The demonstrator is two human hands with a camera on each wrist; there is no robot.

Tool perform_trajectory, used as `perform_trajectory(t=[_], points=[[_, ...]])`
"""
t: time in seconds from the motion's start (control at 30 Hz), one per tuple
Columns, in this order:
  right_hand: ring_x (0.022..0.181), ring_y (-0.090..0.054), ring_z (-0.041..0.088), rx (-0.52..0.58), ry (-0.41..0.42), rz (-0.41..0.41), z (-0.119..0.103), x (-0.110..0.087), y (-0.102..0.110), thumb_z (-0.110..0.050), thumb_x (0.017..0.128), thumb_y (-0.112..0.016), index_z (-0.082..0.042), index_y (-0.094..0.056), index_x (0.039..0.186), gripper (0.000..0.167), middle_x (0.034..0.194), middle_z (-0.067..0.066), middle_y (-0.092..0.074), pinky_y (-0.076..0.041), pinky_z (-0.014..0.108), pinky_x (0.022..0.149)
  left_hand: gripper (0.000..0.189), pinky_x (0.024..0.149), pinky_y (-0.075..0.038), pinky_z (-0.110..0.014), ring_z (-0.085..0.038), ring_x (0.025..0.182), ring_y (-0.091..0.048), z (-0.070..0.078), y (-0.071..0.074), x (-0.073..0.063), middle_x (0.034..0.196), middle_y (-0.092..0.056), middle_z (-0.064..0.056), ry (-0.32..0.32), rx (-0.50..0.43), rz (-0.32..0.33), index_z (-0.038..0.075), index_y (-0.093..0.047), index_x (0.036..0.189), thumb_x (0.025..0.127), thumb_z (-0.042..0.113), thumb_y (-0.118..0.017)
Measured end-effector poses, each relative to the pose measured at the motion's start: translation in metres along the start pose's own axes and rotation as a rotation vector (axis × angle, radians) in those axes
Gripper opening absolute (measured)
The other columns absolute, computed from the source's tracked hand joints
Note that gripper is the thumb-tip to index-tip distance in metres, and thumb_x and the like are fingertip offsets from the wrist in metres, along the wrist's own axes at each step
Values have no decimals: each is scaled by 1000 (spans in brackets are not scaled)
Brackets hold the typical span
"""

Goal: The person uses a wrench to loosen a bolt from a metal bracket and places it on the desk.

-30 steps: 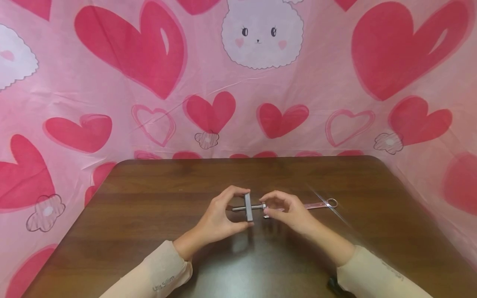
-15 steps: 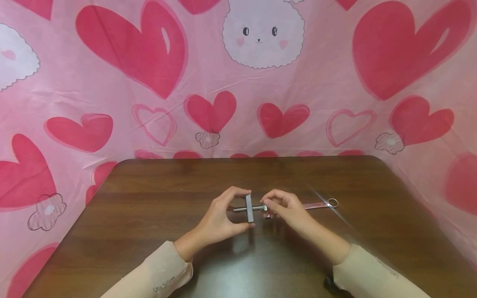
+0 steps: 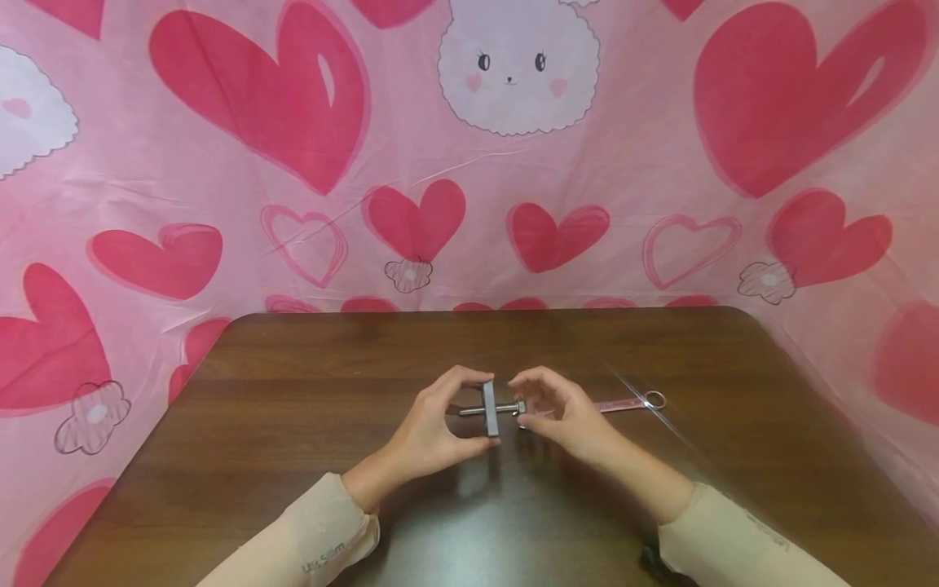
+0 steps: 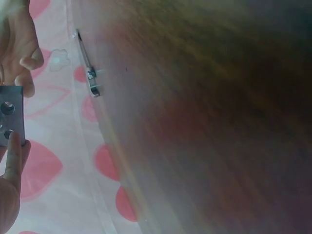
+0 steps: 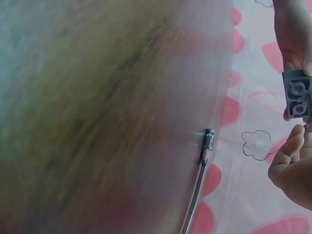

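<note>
Over the desk [image 3: 352,355], the left hand [image 3: 431,420] is pinching a metal plate [image 3: 491,409]; a hex-head bolt [image 3: 506,408] is running through it toward the right edge, meeting the right hand [image 3: 570,417], whose grip I cannot tell.

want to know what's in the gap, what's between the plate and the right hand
Head view: the bolt, running from the plate to its thicker end by the right hand.

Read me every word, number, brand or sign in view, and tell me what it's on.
"Sillim", as best I can read it: left sleeve; the word before it is blurred.
Right sleeve: faint marks, too blurred to read.
Metal tool: any markings are too small to read.
Metal block: no readable text.
</note>
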State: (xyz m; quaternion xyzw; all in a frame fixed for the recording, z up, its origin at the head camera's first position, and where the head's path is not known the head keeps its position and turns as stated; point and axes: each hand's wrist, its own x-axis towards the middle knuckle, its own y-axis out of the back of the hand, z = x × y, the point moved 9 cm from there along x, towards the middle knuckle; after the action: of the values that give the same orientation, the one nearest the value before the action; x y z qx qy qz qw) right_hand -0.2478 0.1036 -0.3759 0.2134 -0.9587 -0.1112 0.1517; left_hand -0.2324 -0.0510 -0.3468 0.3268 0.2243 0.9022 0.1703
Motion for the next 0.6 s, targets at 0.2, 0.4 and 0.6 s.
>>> perform_trajectory(t=[0.2,0.4,0.6], points=[[92,-63,11,5,-36,8,4,0,2,-2,90,-68,5,-57,120,33,112,17,-64,-57,25,80,71,83,-61,-27,-16,110,-64,-2,1,-1,121,-64,-5,14,1,1,14,-57,129,66,12,-92],[76,-62,16,43,-179,4,16,-2,4,-17,100,-58,4,-60,118,28,85,9,-67,-52,29,64,71,82,-61,-33,-17,112,-63,-2,2,-1,122,-64,-4,7,16,9,14,-57,128,66,13,-92],[75,-63,23,64,-214,-14,17,0,1,-23,104,-51,0,-61,118,29,81,4,-68,-52,32,62,71,82,-61,-31,-17,111,-64,-4,1,-1,122,-64,-5,15,12,6,14,-57,128,66,12,-92]])
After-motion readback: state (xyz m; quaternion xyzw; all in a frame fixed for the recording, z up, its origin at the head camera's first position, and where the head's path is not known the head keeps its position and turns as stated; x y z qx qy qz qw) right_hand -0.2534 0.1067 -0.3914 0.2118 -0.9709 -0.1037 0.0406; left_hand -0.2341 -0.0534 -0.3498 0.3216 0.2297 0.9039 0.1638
